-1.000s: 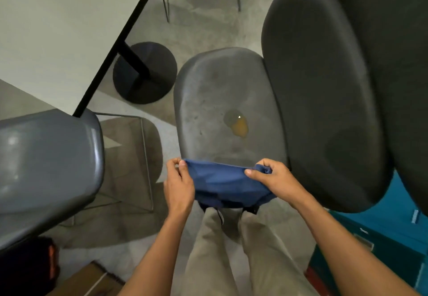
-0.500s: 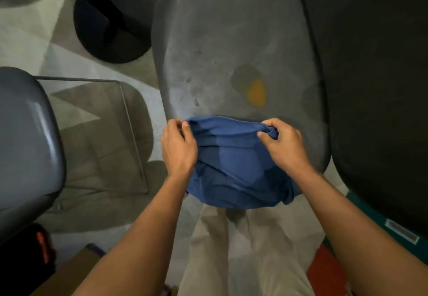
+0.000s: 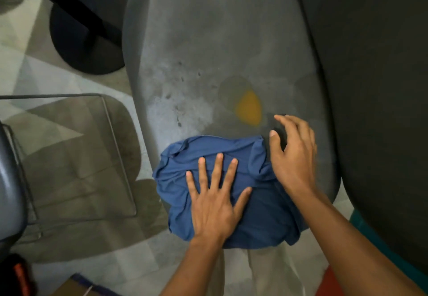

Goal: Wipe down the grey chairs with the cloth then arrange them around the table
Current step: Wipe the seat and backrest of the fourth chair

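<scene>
We see the blue cloth (image 3: 231, 191) spread and rumpled on the near edge of the grey chair seat (image 3: 208, 41), its lower part hanging over the front lip. Our left hand (image 3: 214, 200) lies flat on it, fingers straight and splayed, pressing the soft folds down. Our right hand (image 3: 293, 154) is released, fingers relaxed and slightly bent, hovering just beside the cloth's right edge, near a yellow stain (image 3: 249, 108). Half a second ago both hands pinched the cloth's upper corners and held it bunched at the seat edge; now neither hand grasps it and it lies wider across the seat. The seat is a smooth, rounded moulded shell, dull grey, with a pale dusty patch (image 3: 180, 108) flecked by dark specks to the left of the stain. A darker backrest (image 3: 370, 87) curves up on the right. On the floor to the left stands the desk's round black base (image 3: 88, 32) with its slanted post, and a second grey chair (image 3: 9, 180), glossy, shows at the left edge above thin wire legs.
</scene>
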